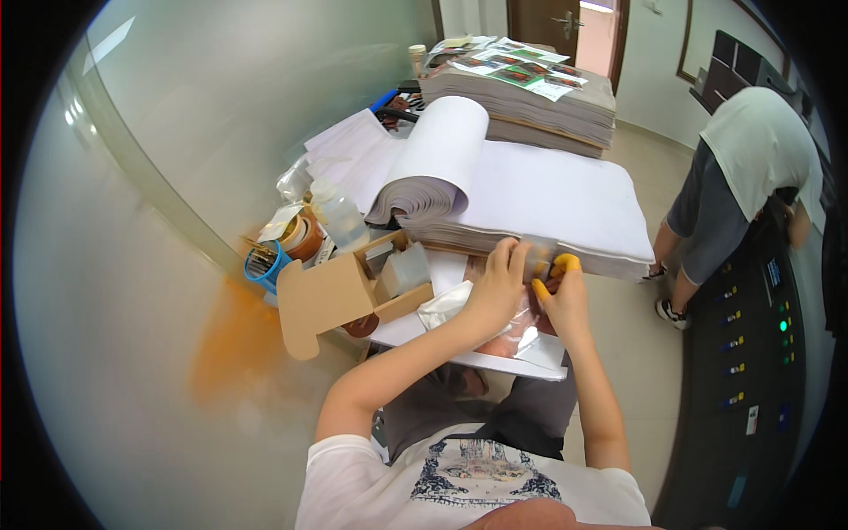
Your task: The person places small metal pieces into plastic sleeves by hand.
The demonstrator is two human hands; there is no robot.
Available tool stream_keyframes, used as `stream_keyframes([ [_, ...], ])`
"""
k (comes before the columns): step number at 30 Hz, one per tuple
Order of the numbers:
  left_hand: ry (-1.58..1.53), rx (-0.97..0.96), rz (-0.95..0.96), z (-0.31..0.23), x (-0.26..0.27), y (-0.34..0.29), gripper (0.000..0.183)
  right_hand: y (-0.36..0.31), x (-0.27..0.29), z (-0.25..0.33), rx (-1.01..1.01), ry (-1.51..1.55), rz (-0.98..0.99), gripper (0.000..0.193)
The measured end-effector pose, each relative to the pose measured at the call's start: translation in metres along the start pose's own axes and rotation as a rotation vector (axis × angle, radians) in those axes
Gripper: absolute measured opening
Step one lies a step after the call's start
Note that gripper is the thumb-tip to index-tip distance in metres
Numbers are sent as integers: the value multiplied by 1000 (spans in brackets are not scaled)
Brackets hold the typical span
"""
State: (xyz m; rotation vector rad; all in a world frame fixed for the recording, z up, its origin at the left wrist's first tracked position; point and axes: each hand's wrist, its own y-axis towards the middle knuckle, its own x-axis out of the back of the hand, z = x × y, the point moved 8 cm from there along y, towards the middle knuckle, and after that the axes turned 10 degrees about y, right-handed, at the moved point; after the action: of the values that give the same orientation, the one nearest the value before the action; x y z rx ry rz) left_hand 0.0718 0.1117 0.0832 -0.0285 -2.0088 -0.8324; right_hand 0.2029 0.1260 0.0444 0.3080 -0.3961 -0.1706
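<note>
My left hand is closed, its fingers raised and pinching a small greyish translucent piece, blurred. Close beside it is my right hand, with yellow-orange covers on the thumb and a finger. Those covered tips close around a small dark reddish thing whose kind I cannot make out. Under both hands, clear plastic film and reddish-brown material lie on a white board. A crumpled white sheet is next to my left forearm.
An opened cardboard box holds grey and translucent blocks. Behind are a white paper roll, stacked sheets and another stack. A bottle and blue cup stand left. Another person bends beside a black machine.
</note>
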Motion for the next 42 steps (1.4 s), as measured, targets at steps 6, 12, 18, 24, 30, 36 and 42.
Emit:
stream_keyframes([
  [6,117,-10,-94,7,80,-26,33,-1,20,-8,-67,6,-79,40],
  [12,60,334,74,103,152,-53,30,-7,31,-1,26,140,-109,36],
  [18,-236,325,413,139,129,-58,51,-25,9,28,105,270,35,39],
  [24,-407,323,473,166,116,-57,37,-44,0,30,77,238,172,42],
  [30,-344,222,397,151,119,-47,16,-59,1,22,33,260,181,44],
  [36,-64,-11,363,142,120,-48,10,-68,-2,31,44,340,169,44],
  [42,-9,94,201,133,155,-55,9,-75,0,37,70,325,168,40],
])
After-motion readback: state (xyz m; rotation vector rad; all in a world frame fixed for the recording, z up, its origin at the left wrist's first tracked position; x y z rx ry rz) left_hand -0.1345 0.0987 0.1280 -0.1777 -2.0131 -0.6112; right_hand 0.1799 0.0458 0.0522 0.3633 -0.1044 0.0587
